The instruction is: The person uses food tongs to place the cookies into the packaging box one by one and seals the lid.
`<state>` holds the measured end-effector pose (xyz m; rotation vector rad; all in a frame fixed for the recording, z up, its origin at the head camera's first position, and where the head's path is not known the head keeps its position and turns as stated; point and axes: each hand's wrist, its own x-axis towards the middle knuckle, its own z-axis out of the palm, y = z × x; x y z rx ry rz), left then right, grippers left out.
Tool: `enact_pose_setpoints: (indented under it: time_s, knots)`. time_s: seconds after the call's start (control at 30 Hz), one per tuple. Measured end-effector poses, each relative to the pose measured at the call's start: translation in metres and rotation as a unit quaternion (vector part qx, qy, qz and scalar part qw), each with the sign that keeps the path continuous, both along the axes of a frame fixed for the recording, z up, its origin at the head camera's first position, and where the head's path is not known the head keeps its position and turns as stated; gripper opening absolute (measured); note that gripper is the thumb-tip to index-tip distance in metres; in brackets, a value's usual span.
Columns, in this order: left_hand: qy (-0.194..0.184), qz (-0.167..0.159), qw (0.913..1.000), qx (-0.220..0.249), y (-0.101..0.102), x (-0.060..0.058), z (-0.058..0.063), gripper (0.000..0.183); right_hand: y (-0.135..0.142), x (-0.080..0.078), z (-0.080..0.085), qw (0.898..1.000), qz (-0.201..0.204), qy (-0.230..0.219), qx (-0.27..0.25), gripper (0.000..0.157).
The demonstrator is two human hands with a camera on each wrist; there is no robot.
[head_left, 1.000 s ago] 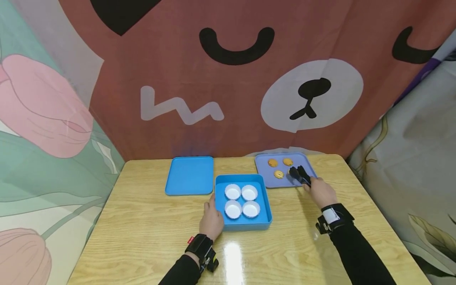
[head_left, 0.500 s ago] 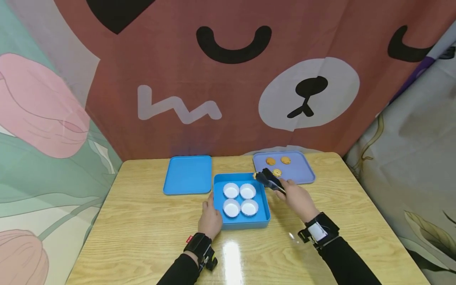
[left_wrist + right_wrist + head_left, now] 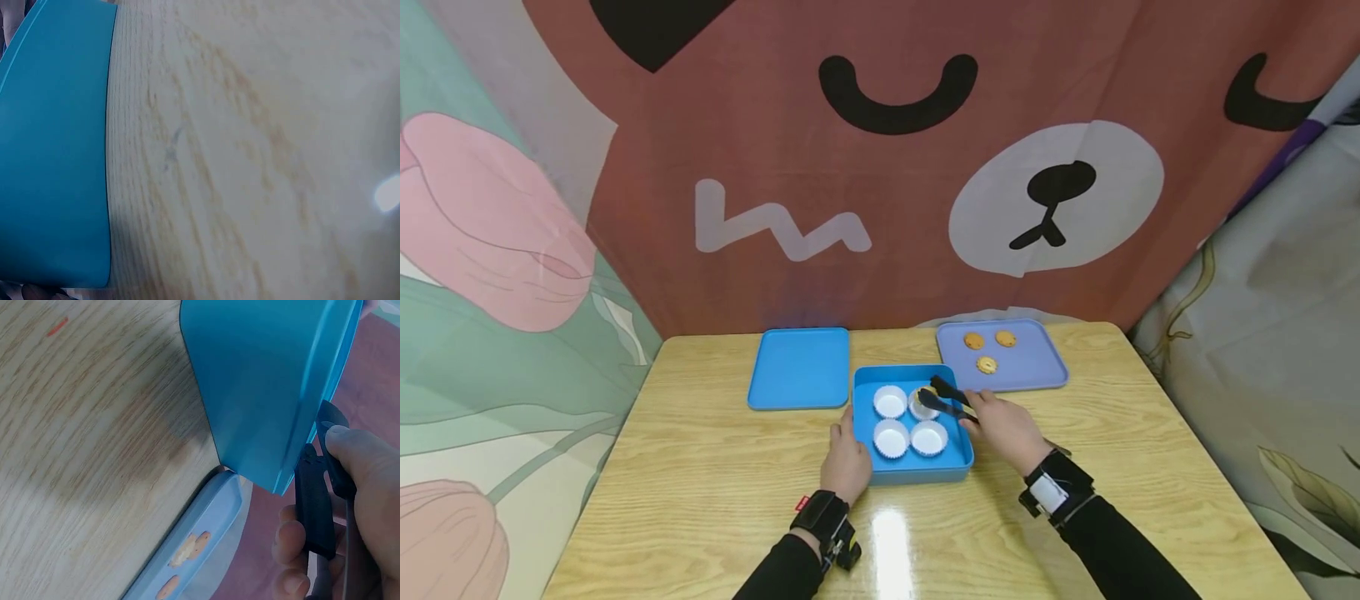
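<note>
In the head view, a blue square box point(image 3: 917, 477) holds several white paper baking cups point(image 3: 891, 439). My left hand point(image 3: 844, 465) rests against the box's left wall, fingers extended along it. My right hand point(image 3: 1009, 427) grips black tongs point(image 3: 314, 500), thumb on one arm and fingers round the other. The tongs reach over the box's right rim, their tips at the back right cup point(image 3: 922, 411). A bit of a yellow cookie point(image 3: 920, 394) shows between the tips, partly hidden by them. In the left wrist view the box's wall point(image 3: 56, 156) fills the left side.
Behind the box on the right, a purple tray point(image 3: 1037, 373) carries three cookies point(image 3: 987, 365). A flat blue lid or tray point(image 3: 799, 369) lies at the back left. The wooden table point(image 3: 715, 483) ends at a bear-printed cloth point(image 3: 760, 292).
My right hand has carried the tongs left from the purple tray, taking one cookie off it, and on to the back right cup in the box. My left hand stays at the box.
</note>
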<state>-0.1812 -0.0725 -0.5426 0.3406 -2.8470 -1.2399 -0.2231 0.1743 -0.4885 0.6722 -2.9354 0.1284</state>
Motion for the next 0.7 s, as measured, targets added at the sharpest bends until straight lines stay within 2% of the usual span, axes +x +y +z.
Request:
enact_pose_setpoints:
  time_s: [0.37, 0.53, 0.7]
  knots:
    - [0.005, 0.002, 1.0000, -0.005, 0.001, -0.001, 0.000, 0.055, -0.002, 0.000, -0.001, 1.000, 0.003, 0.019, 0.024, 0.061]
    - [0.003, 0.000, 1.0000, -0.004, 0.001, 0.000, 0.001, 0.055, 0.001, 0.001, 0.000, 1.000, -0.011, 0.004, -0.007, 0.064]
    - [-0.001, -0.001, 1.0000, -0.007, 0.001, 0.000, 0.000, 0.055, 0.012, -0.004, 0.005, 0.997, -0.046, 0.003, -0.058, 0.062]
